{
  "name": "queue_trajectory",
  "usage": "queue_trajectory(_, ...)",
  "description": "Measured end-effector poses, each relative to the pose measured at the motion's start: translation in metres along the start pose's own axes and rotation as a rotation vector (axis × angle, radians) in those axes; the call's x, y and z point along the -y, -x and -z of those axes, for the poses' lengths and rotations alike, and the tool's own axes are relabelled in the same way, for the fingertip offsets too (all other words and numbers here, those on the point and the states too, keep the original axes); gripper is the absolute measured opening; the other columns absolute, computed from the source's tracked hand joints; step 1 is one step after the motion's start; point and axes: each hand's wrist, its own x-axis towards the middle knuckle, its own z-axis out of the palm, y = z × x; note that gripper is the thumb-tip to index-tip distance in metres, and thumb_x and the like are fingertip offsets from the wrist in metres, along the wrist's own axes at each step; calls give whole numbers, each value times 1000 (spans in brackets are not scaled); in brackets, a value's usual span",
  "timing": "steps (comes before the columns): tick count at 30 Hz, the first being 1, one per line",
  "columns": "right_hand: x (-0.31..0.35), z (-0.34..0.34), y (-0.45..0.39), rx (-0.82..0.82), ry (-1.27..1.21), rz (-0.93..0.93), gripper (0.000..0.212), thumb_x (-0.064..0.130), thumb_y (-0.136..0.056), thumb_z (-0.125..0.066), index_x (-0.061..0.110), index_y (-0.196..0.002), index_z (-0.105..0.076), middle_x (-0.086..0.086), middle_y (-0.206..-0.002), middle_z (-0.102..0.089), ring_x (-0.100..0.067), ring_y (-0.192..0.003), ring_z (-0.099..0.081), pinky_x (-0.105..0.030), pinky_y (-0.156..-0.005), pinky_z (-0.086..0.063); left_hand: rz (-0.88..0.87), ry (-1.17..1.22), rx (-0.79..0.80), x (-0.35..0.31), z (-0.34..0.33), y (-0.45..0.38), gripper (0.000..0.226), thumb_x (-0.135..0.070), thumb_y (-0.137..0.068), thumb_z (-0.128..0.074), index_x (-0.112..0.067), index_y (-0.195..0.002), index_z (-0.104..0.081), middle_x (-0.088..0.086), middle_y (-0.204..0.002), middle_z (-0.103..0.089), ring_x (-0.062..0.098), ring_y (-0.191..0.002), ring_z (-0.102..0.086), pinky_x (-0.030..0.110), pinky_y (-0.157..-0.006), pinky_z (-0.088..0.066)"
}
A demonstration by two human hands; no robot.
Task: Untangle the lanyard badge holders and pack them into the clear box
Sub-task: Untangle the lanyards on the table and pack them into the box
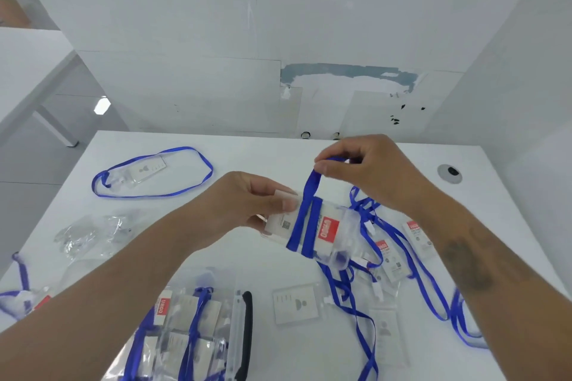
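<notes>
The holder [312, 230] is held above the desk [263, 158], its strap [305, 204] wound round it. It looks light, its sleeve slick and semi-stiff, the strap limp. Left hand [247, 204] pinches its edge; right hand [365, 167] pinches the strap loop. Best gripped at the edges. The box [198, 334] lies nearer, part-filled.

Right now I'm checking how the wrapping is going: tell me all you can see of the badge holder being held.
The badge holder is a clear soft-plastic sleeve with a white card and red label inside. It is held above the white table, lying roughly flat. A blue lanyard strap crosses it in two bands. The left hand pinches its left end; the right hand pinches the strap's loop above it. Its right end, with a clear clip, trails toward the tangled pile.
</notes>
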Motion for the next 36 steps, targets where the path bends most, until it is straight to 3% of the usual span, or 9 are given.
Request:
queue_trajectory(2, -11, -18, 3, -24, -129, -77, 16, 16, -89, -67, 27, -82, -76, 8, -72, -72, -8, -62, -61, -26, -64, -50, -14, 173, 8, 1, 4, 5, 24, -21, -81, -70, -10, -101, -76, 9, -92, -76, 17, -74, -69, 26, -64, -57)
queue_trajectory(4, -16, -41, 17, 14, -93, -161, 19, 6, -93, -56, 12, -85, -72, 14, -53, -60, 4, -47, -54, -12, -53, -42, -12, 339, -76, 2, 8, 7, 31, -24, -78, -71, -10, -106, -74, 8, -94, -76, 17, -73, -70, 24, -63, -58)
queue_trajectory(6, -13, -69, 38, 39, -30, -174, 23, 21, -98, -51, 12, -83, -67, 15, -47, -51, 1, -41, -45, -12, -46, -33, -2, 410, -203, 5, 13, 8, 25, -21, -82, -71, -12, -105, -75, 9, -98, -77, 19, -77, -72, 25, -68, -60)
queue_trajectory(10, 6, -105, 72, 87, 163, -35, 21, 29, -102, -38, 20, -99, -57, 6, -78, -48, -10, -68, -47, -31, -64, -44, 43, 340, -464, 23, 23, 16, 10, -18, -86, -72, -16, -94, -76, 7, -88, -78, 18, -73, -74, 28, -68, -62)
queue_trajectory(13, 29, -108, 83, 183, 395, 57, 27, 28, -103, -34, 29, -123, -53, 13, -96, -47, -9, -85, -48, -26, -76, -45, 51, 183, -551, 36, 31, 28, 3, -21, -86, -73, -20, -85, -76, -2, -74, -77, 13, -69, -72, 25, -63, -61)
queue_trajectory(16, 54, -98, 79, 131, 407, 132, 26, 30, -98, -48, 36, -118, -63, 17, -103, -63, -4, -97, -53, -22, -84, -44, 45, 47, -533, 45, 42, 43, 5, -21, -86, -73, -23, -82, -76, -3, -72, -76, 10, -65, -70, 25, -61, -60)
queue_trajectory(25, 74, -134, 35, 96, 106, 60, 4, 33, -78, -75, 33, -79, -71, 19, -81, -69, 2, -81, -63, -28, -79, -54, 137, -7, -296, 68, 79, 104, 14, -22, -86, -72, -16, -97, -77, 4, -91, -78, 20, -83, -74, 37, -77, -60)
queue_trajectory(31, 66, -190, 44, 347, 201, -29, 5, 35, -81, -71, 34, -85, -68, 21, -80, -67, 2, -76, -63, -13, -64, -45, 315, 101, -296, 116, 90, 132, 6, -17, -84, -73, -15, -89, -77, 7, -86, -78, 19, -82, -76, 38, -76, -62)
queue_trajectory(36, 59, -223, 49, 422, 370, -27, 14, 33, -89, -62, 32, -100, -71, 17, -95, -70, -4, -84, -62, -20, -73, -49, 414, 263, -416, 156, 92, 142, 13, -7, -90, -67, -8, -102, -71, 10, -86, -78, 20, -79, -76, 34, -74, -62)
